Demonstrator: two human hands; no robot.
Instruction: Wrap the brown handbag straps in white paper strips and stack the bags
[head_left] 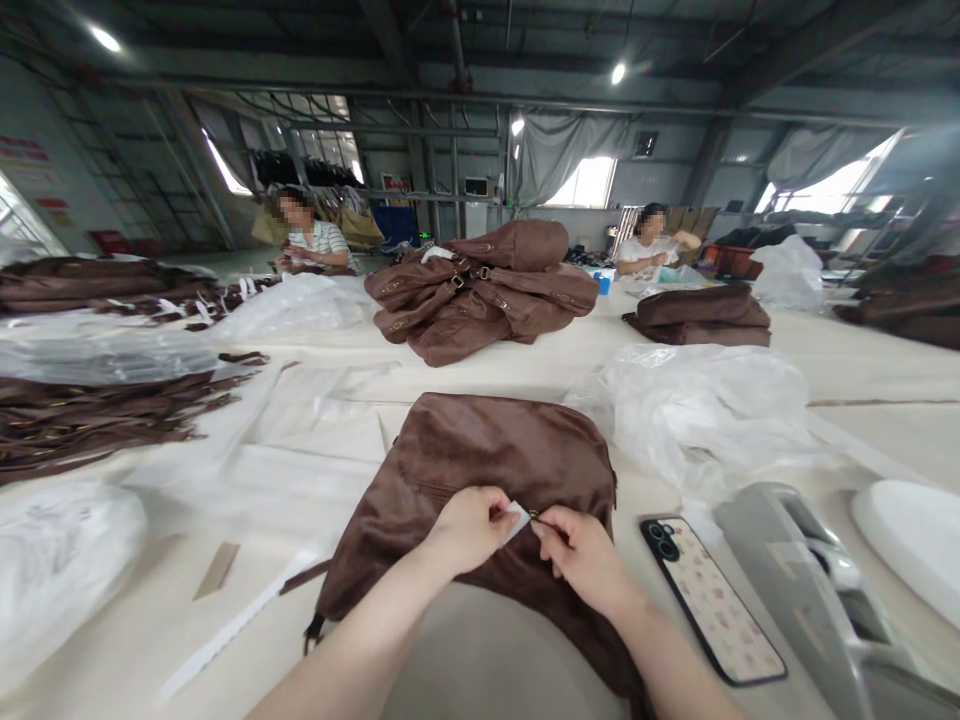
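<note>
A brown leather-look bag (517, 440) lies flat on the table in front of me. Over its middle, my left hand (472, 530) pinches a small white slip (517, 520), thin like paper or tissue. Close beside it on the right, my right hand (574, 555) is closed on a small dark piece with a brass-coloured end (534, 515), which looks like a zipper pull. The slip meets or nearly meets that brass end; whether they touch I cannot tell. My fingers partly cover both small things.
Right of the bag lie a phone (720, 600), a grey tape dispenser (802, 590) and crumpled clear plastic (697, 410). Behind it are piled brown bags (487, 300). Brown straps (97, 410) lie left. Two people (319, 240) sit across the table.
</note>
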